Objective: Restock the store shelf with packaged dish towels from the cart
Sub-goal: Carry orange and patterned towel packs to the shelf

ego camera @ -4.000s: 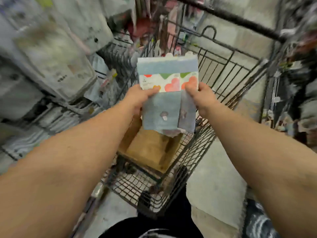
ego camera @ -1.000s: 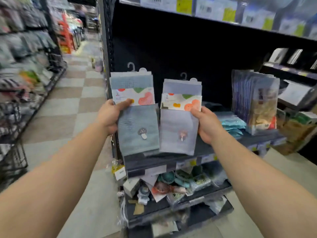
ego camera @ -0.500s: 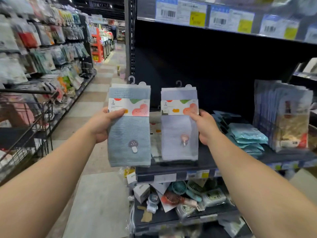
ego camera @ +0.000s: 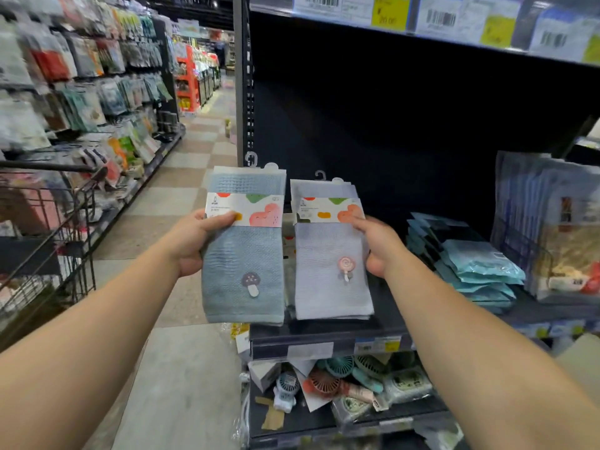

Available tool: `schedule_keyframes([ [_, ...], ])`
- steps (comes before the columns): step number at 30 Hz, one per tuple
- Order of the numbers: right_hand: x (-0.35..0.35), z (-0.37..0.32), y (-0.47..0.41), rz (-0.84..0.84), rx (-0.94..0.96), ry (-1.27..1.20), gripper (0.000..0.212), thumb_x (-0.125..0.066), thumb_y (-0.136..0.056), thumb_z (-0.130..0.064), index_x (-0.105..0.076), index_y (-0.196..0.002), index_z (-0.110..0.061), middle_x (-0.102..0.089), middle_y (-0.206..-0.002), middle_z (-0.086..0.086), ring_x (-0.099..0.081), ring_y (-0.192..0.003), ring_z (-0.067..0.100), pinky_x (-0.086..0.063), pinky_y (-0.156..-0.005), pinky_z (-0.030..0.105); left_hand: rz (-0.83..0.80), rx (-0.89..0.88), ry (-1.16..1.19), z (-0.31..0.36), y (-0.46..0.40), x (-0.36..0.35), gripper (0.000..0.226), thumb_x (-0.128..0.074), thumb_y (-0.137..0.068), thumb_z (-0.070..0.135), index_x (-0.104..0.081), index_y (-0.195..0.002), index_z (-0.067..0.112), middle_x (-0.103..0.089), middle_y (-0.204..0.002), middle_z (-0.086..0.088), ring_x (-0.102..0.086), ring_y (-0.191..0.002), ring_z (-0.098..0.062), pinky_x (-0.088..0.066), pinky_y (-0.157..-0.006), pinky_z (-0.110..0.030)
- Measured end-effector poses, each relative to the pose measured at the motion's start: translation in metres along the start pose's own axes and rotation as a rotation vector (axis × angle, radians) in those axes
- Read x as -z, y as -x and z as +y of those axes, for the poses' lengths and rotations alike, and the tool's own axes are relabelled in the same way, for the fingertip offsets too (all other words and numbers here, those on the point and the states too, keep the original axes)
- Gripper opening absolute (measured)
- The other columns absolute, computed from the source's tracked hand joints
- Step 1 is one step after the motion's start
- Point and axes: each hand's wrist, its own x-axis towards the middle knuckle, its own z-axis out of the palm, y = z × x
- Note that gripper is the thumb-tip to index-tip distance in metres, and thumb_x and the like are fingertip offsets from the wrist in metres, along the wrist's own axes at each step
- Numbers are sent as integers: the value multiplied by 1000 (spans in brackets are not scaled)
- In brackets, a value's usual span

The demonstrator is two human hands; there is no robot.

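My left hand (ego camera: 191, 241) grips a blue-grey dish towel (ego camera: 243, 271) with a mushroom patch and a paper band, held upright by its left edge. My right hand (ego camera: 378, 245) grips a pale lilac dish towel (ego camera: 331, 280) with a lollipop patch by its right edge; more packs seem stacked behind it. Both towels hang side by side in front of the dark store shelf (ego camera: 328, 336), the lilac one over its left end. The wire cart (ego camera: 48, 241) stands at the left edge of the view.
Teal packets (ego camera: 477, 264) lie stacked on the shelf to the right, with upright packaged goods (ego camera: 552, 228) beyond. A lower shelf holds small fans (ego camera: 328, 381) and boxes. Price labels (ego camera: 389, 11) line the shelf above. Hanging goods (ego camera: 81, 92) fill the opposite aisle wall.
I turned from the cart to the shelf and split the packs, one lot in each hand. Over the last second both towels rose slightly and came nearer the shelf's left end.
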Motion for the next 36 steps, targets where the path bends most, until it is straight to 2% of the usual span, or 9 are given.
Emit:
schedule_keyframes([
  [8, 7, 9, -38, -71, -52, 105, 38, -78, -84, -25, -65, -119, -17, -76, -104, 7, -73, -96, 26, -58, -87, 49, 104, 5, 23, -14, -2, -20, 12, -56, -96, 8, -65, -105, 7, -77, -88, -8, -75, -72, -18, -61, -60, -31],
  [12, 3, 21, -56, -93, -77, 114, 46, -79, -83, -23, -60, -124, -15, -74, -109, 10, -72, -97, 28, -59, -82, 45, 160, 10, 4, -21, 1, -21, 20, -61, -93, 10, -66, -112, 5, -74, -106, -14, -75, -77, -21, -62, -62, -33],
  [16, -1, 30, -66, -73, -95, 212, 48, -77, -82, -27, -59, -125, -15, -70, -115, 9, -67, -104, 28, -54, -93, 48, 199, 12, 11, -26, 3, -22, 35, -62, -91, 12, -62, -124, 2, -75, -104, -13, -75, -79, -21, -61, -61, -32],
  [18, -2, 31, -70, -24, -110, 220, 52, -76, -78, -30, -59, -126, -17, -69, -117, 8, -65, -108, 29, -50, -99, 51, 220, 11, 15, -27, 3, -21, 39, -62, -91, 11, -60, -128, 1, -73, -110, -15, -75, -80, -22, -61, -62, -33],
  [21, -4, 35, -73, 8, -133, 207, 53, -75, -79, -28, -57, -127, -16, -67, -118, 9, -63, -112, 32, -47, -101, 54, 243, 27, 11, -28, 4, -19, 43, -64, -89, 12, -58, -130, 0, -72, -114, -18, -75, -84, -24, -62, -65, -35],
  [24, -7, 40, -71, 17, -156, 227, 50, -70, -88, -32, -52, -132, -15, -63, -126, 10, -59, -116, 34, -45, -102, 56, 242, 45, 15, -27, 5, -19, 39, -64, -91, 12, -60, -128, 2, -72, -114, -17, -75, -83, -23, -62, -65, -35],
  [27, -8, 44, -71, 48, -156, 266, 50, -63, -94, -32, -47, -138, -15, -58, -129, 8, -54, -119, 30, -45, -101, 50, 238, 51, 28, -27, 4, -19, 34, -63, -92, 10, -61, -125, 3, -72, -112, -16, -75, -81, -22, -63, -66, -36],
  [30, -9, 49, -72, 75, -145, 263, 46, -62, -96, -31, -48, -139, -19, -57, -123, 4, -52, -109, 24, -45, -88, 42, 224, 60, 41, -28, 2, -18, 34, -63, -90, 10, -62, -123, 3, -73, -110, -16, -75, -82, -23, -63, -68, -36],
  [36, -9, 66, -77, 182, -144, 308, 38, -62, -96, -21, -51, -132, -22, -62, -112, 1, -58, -102, 24, -52, -92, 44, 211, 73, 54, -31, -1, -15, 23, -61, -92, 10, -64, -114, 5, -76, -102, -13, -75, -81, -22, -61, -62, -32],
])
